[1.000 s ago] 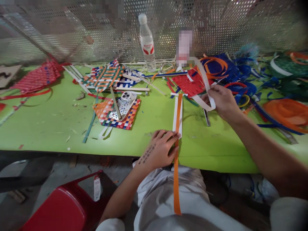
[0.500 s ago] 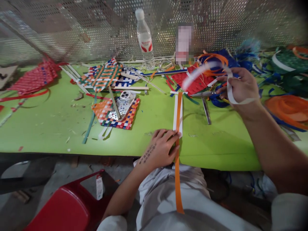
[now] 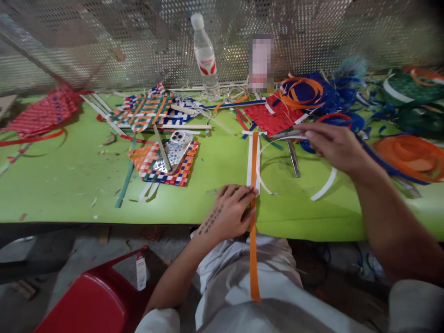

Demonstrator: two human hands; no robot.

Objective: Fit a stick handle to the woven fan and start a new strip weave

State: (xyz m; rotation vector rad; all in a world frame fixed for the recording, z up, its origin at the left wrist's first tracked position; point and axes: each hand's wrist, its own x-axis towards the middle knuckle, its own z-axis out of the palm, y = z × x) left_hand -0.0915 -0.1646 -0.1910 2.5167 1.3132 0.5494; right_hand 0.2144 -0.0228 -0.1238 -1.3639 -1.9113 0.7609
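Note:
My left hand (image 3: 236,210) presses an orange strip (image 3: 255,249) between thumb and fingers near the table's front edge. The orange strip lies lengthwise over white strips (image 3: 249,162), and its lower end hangs over my lap. A short white piece (image 3: 247,132) crosses at the top. My right hand (image 3: 328,143) pinches a curled white strip (image 3: 261,172); one loop bends left towards the laid strips, and a loose end dangles below the hand. Open scissors (image 3: 294,159) lie under and beside the right fingers, their handles partly hidden.
Woven pieces (image 3: 144,111) and a phone (image 3: 175,150) lie left. A water bottle (image 3: 206,64) stands at the back by the perforated metal screen (image 3: 138,41). Coiled orange strips (image 3: 409,157) and blue ones sit right. A red chair (image 3: 90,296) is below left.
My right hand has come down and slightly left with the white strip, which now curls beside the orange strip. My left hand stays in place. The view has shifted slightly.

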